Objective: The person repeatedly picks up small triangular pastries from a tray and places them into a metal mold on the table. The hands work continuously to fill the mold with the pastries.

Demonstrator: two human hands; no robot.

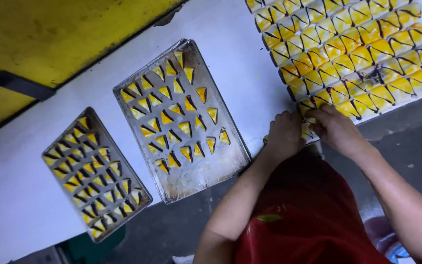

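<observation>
A large block of yellow cake pieces (357,54) with dark chocolate stripes lies at the top right of the white table (230,44). My left hand (285,134) and my right hand (335,128) both rest at the block's near corner, fingers curled on yellow cake pieces (308,128) at the table's edge. Just what each hand grips is hidden by the fingers. A metal tray (206,171) in the middle carries several triangular yellow cake pieces (177,115) set apart in rows.
A second, smaller metal tray (140,193) at the left is packed with small triangular pieces. A yellow wall (35,34) with a dark handle (23,85) runs along the table's far side. My red apron (308,215) is below, over a grey floor (396,127).
</observation>
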